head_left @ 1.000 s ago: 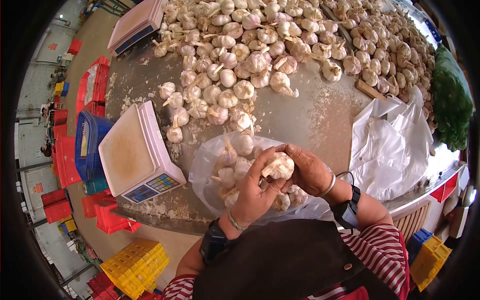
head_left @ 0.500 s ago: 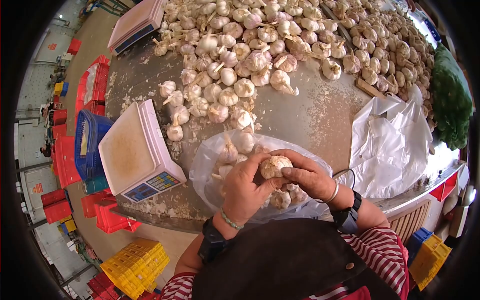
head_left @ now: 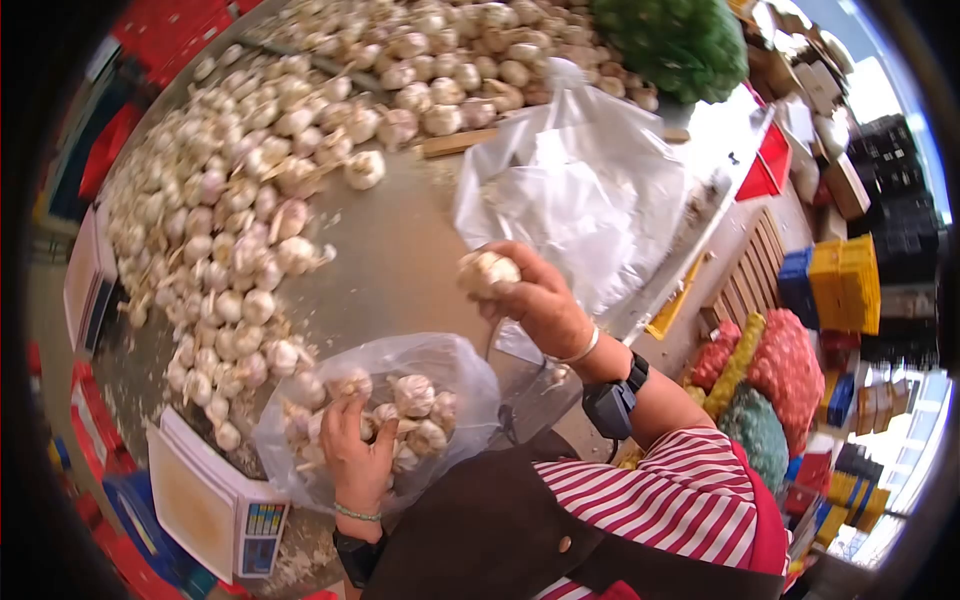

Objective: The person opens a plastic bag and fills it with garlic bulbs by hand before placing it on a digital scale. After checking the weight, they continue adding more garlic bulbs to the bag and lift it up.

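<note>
My right hand [head_left: 535, 300] holds a garlic bulb [head_left: 488, 273] up above the table, to the right of the clear plastic bag. Down at the bag [head_left: 470, 385], my left hand [head_left: 358, 455] rests over the garlic bulbs [head_left: 413, 395] inside it, fingers spread a little and touching them. Whether its fingertips grip a bulb is hard to make out. The bag lies open at the table's front edge with several bulbs in it. A large heap of loose garlic [head_left: 240, 200] spreads to the left of and behind the bag.
A scale [head_left: 200, 500] stands left of the bag, another [head_left: 88, 275] farther back. White plastic bags [head_left: 580, 200] lie behind my right hand, beside a wooden strip [head_left: 460, 143]. A green net sack [head_left: 672, 45] sits at the back. Filled net sacks [head_left: 785, 370] and yellow crates [head_left: 845, 285] are at right.
My hands have moved apart. The right one has carried the bulb off to the right, while the left has let go and lowered onto the bag's bulbs. The view has swung right.
</note>
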{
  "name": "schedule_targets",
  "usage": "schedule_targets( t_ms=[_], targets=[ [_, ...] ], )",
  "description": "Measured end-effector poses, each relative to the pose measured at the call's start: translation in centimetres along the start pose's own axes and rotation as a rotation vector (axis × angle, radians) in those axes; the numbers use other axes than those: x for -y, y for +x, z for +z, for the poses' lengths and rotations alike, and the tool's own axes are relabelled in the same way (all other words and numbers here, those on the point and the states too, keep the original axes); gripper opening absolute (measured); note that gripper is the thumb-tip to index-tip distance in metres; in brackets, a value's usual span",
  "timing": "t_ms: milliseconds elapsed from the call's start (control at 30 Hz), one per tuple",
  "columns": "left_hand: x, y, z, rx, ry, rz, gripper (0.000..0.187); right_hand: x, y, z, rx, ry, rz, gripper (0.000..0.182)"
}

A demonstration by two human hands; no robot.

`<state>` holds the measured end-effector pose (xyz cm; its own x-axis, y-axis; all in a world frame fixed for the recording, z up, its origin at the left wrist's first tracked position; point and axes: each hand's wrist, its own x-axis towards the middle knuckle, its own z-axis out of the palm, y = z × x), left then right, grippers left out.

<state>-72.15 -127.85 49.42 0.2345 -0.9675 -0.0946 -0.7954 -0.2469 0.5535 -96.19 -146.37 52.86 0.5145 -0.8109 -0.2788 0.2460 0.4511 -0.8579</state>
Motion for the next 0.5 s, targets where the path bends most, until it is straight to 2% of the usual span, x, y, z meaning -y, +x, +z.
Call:
schedule_targets(
  t_ms=[33,100,133,233,300,333,367,433,500],
  targets=[
    [-0.3,0.0,0.5,0.019,-0.008,0.041,0.045,0.1,-1.3,-2.6,-0.13,0.001,-0.114,0.041],
    [-0.6,-0.2,1.1,0.046,0.244,0.117,0.043,0.5,-4.3,-7.6,-0.445,0.03,-0.356,0.041],
    [-0.4,-0.3,1.6,0.097,0.22,0.107,0.043,0.7,-5.8,-9.9,-0.571,0.051,-0.527,0.039],
    [-1.1,-0.3,1.9,0.118,0.324,0.138,0.042,0.7,-11.0,-18.4,-0.978,0.077,-0.699,0.03],
    [-0.9,-0.4,2.1,0.12,0.323,0.148,0.041,0.4,-13.7,-24.0,-1.262,-0.001,-0.593,0.028],
    [-0.7,-0.4,2.1,0.127,0.318,0.148,0.041,0.7,-14.4,-26.0,-1.376,0.008,-0.542,0.034],
    [-0.6,-0.5,2.0,0.135,0.314,0.148,0.041,0.3,-15.8,-30.0,-1.336,-0.032,-0.439,0.041],
    [-0.5,-0.5,1.9,0.139,0.307,0.159,0.04,1.9,-16.5,-32.8,-1.424,-0.005,-0.219,0.051],
    [-0.4,-0.6,1.9,0.134,0.296,0.161,0.04,4.6,-16.4,-33.5,-1.624,-0.16,-0.252,0.058]
  ],
)
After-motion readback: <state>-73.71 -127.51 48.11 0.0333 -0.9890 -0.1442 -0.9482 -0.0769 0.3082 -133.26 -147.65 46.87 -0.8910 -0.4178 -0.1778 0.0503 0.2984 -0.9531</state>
